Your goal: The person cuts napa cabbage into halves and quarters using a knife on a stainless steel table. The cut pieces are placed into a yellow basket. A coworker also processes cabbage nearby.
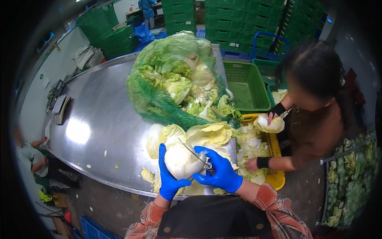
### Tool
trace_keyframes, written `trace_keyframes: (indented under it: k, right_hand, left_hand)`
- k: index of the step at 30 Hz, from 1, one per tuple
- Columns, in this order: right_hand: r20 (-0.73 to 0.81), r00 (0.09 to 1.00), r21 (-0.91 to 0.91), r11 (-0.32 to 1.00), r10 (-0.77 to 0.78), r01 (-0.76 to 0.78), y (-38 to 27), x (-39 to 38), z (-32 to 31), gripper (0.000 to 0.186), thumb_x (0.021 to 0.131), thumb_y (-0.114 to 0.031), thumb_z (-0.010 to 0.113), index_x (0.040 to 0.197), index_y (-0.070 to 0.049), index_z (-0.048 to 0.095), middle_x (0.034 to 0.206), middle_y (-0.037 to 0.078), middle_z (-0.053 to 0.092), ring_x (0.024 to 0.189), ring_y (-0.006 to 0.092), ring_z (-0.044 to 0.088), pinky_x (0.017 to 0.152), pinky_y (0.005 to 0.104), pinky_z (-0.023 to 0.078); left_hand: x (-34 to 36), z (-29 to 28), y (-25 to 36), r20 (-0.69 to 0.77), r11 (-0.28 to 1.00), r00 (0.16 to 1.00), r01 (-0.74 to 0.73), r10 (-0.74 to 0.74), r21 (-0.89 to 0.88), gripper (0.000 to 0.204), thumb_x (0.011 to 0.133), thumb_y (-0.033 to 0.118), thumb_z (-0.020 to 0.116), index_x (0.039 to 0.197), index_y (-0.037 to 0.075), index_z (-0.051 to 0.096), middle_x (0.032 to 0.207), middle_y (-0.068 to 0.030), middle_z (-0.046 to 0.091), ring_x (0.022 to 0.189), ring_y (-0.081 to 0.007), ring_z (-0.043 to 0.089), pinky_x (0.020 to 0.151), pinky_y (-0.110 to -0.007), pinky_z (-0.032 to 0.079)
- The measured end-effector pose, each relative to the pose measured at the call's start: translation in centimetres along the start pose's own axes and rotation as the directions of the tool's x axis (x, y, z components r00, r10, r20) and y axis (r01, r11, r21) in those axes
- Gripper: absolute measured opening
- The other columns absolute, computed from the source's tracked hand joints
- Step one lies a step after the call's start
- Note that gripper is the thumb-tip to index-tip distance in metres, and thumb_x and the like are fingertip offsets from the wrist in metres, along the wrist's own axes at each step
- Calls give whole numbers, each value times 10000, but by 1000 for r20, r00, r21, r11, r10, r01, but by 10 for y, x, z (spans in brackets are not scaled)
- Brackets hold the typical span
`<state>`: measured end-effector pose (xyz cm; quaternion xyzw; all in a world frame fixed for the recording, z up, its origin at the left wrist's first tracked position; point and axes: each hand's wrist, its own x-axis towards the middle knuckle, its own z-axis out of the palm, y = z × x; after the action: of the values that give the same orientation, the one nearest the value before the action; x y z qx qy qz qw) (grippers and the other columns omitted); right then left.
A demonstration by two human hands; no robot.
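A pale napa cabbage is held over the table's near edge, its white base toward me. My left hand, in a blue glove, cups its left side and underside. My right hand, also gloved in blue, grips a knife, and its thumb and fingers press against the cabbage's right side. The thin blade lies across the cabbage's upper right; part of the handle is hidden by the fingers. Loose outer cabbage leaves lie on the table just beyond my hands.
On the steel table sits a green mesh sack of cabbages. A yellow crate of leaves and a green crate stand right. A co-worker holds a cabbage there. A scale is far left.
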<state>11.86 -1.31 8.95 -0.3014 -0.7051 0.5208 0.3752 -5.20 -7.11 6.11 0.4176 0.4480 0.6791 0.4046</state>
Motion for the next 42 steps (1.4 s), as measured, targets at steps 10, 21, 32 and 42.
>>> trace_keyframes:
  k: [10,21,32,42]
  right_hand:
    - [110,902,504,759,417,-412,-39,-10,-57,169,803,-131,665,926,-52,582,825,22,580,539,54,506,461,192,419]
    - [270,960,170,978,71,-120,-9,14,-15,612,769,-200,715,1285,-32,432,1204,82,523,973,127,512,850,259,421]
    - [201,967,338,915,157,-219,-1,10,-15,677,706,-74,749,1282,-45,395,1160,22,491,952,73,476,827,226,414]
    - [-74,982,395,910,172,-130,-45,-13,-50,638,693,11,665,1275,-19,406,1068,40,542,923,87,521,765,219,440]
  left_hand:
    - [-1,-60,-50,-78,605,850,304,-521,-736,728,814,493,513,1369,75,294,1335,-156,411,1192,-322,438,993,-472,365]
    - [2,-14,10,217,952,947,270,-235,-146,1215,472,437,833,1394,-5,177,1340,-155,368,1208,-269,417,1010,-391,339]
    - [3,-11,6,222,935,941,298,-255,-192,1170,488,453,813,1379,-23,221,1380,-147,326,1231,-255,388,1022,-372,320]
    - [13,-61,-48,-46,615,941,183,-337,-767,816,790,628,426,1370,70,291,1300,-210,423,1148,-358,460,942,-490,404]
